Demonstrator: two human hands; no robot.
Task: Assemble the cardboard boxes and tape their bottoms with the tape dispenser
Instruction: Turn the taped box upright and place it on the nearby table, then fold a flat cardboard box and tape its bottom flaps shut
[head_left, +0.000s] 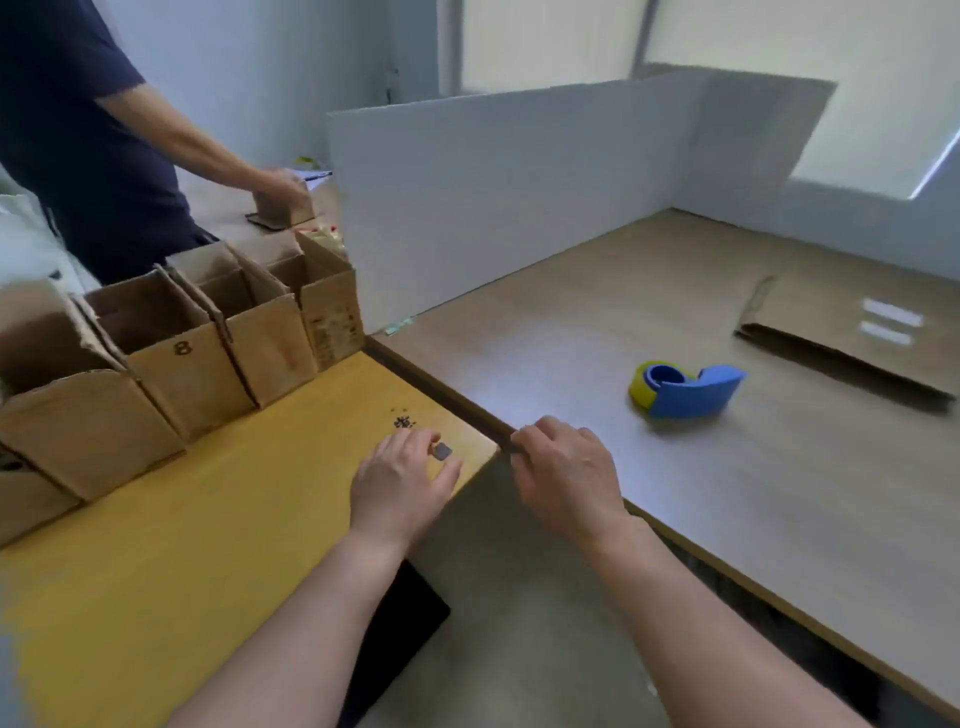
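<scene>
The tape dispenser is blue with a yellow side; the cardboard boxes are plain brown, one marked with a dark 8; the flattened cardboard is brown too; the near table is bright yellow; the far table is pale grey-brown, dark-edged; the partition is white.
</scene>
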